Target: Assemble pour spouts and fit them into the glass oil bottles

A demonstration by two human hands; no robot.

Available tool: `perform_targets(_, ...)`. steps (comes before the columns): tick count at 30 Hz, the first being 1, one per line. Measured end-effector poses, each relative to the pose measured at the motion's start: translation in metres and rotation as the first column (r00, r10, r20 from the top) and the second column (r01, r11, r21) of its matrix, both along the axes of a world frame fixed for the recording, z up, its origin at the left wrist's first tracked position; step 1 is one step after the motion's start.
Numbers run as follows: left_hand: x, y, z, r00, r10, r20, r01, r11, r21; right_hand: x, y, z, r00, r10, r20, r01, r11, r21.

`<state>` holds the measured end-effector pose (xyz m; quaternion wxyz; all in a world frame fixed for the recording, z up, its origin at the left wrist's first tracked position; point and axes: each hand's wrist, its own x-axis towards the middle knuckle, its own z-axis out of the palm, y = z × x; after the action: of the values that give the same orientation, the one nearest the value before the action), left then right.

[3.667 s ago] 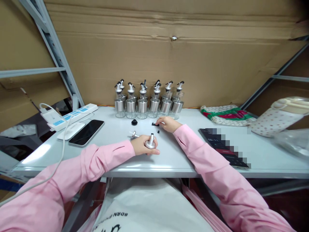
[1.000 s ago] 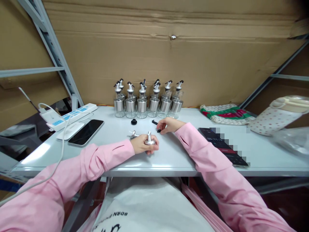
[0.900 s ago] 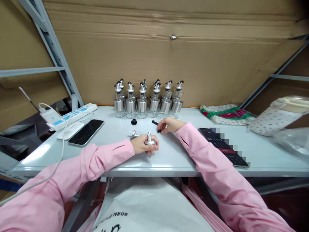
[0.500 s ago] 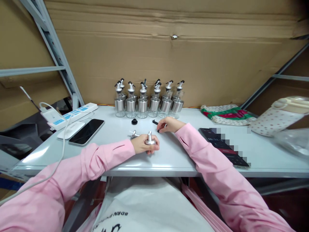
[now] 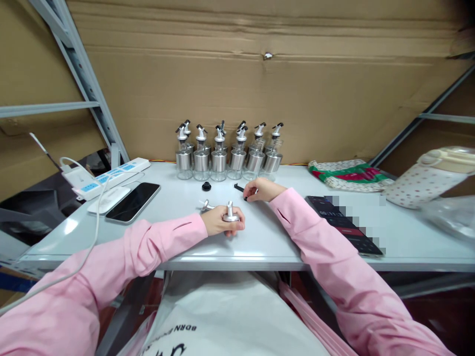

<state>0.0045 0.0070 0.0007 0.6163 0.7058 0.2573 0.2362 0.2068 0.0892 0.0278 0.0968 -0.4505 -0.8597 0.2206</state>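
Observation:
My left hand [image 5: 222, 221] is closed around a silver pourer spout [image 5: 230, 213], its round base and short neck standing up above the fingers. Beside that wrist lies another silver pourer spout [image 5: 207, 206], partly hidden by the hand. Farther back, my right hand [image 5: 258, 190] has its fingers pinched together low over the table. A small black piece [image 5: 245, 199] shows at those fingertips, mostly covered by them. Just left of the fingers, a thin black lever [image 5: 238, 187] rests on the table. A round black stopper [image 5: 207, 186] sits apart, farther left.
Several glass bottles with steel bands [image 5: 218, 160] and pourer tops stand along the cardboard backing. At left are a phone [image 5: 133, 202], a white charger [image 5: 109, 199] and a power strip [image 5: 115, 177]. Another phone [image 5: 343, 225], a patterned cloth [image 5: 349, 176] and a dotted flask [image 5: 423, 180] lie right.
My right hand has shifted very slightly to the right, with the small black piece at its fingertips. My left hand holds the pourer spout in the same place.

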Motion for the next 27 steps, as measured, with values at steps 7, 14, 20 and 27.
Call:
perform_targets(7,0.001,0.002,-0.002,0.999,-0.018,0.030,0.019,0.999,-0.026,-0.009,-0.011,0.010,0.931,0.001,-0.366,-0.015,0.999,-0.036)
perform_targets(14,0.001,0.003,-0.002,0.998,-0.033,0.057,0.035,0.999,-0.036,-0.030,-0.030,0.016,0.840,0.069,-0.538,-0.240,0.937,-0.254)
perform_targets(20,0.001,0.003,-0.003,0.998,-0.028,0.063,0.030,0.999,-0.027,-0.029,-0.029,0.015,0.825,0.023,-0.564,-0.216,0.936,-0.277)
perform_targets(27,0.000,0.004,-0.001,0.995,-0.021,0.096,0.024,0.999,-0.034,-0.031,-0.029,0.012,0.816,-0.017,-0.578,-0.181,0.942,-0.284)
